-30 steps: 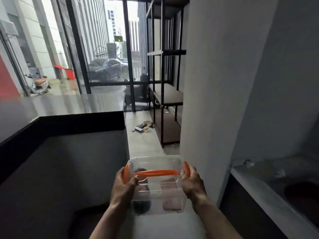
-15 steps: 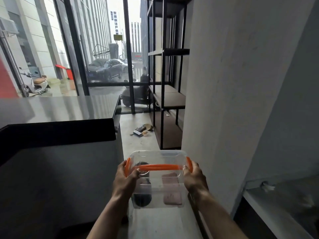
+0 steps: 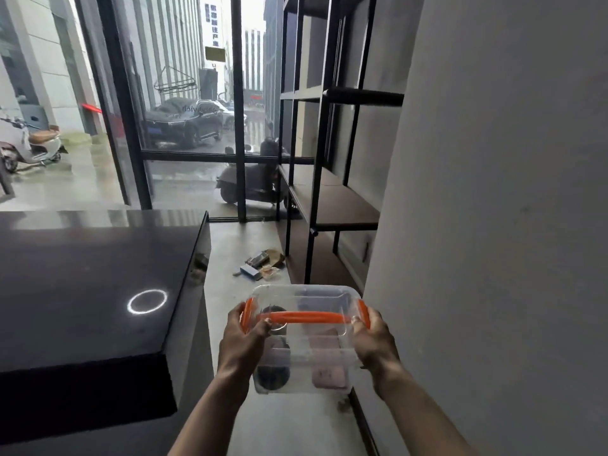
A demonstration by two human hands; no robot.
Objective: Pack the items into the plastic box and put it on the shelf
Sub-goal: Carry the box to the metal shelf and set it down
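Note:
I carry a clear plastic box (image 3: 309, 353) with an orange handle and orange side clips in front of me, above the floor. My left hand (image 3: 241, 340) grips its left end and my right hand (image 3: 375, 340) grips its right end. Through the walls I see a dark round item (image 3: 273, 373) on the left and a pink flat item (image 3: 329, 375) on the right. A black metal shelf (image 3: 332, 205) with dark boards stands ahead on the right, beside the window.
A dark glossy counter (image 3: 85, 284) fills the left side. A grey wall (image 3: 493, 225) closes the right. Between them runs a narrow concrete floor strip with loose litter (image 3: 261, 264) lying before the shelf. A glass wall ahead shows scooters and cars outside.
The view has moved forward and turned left along the passage; the shelf and litter are closer. The sink counter on the right has left the view. Both hands keep their hold on the box.

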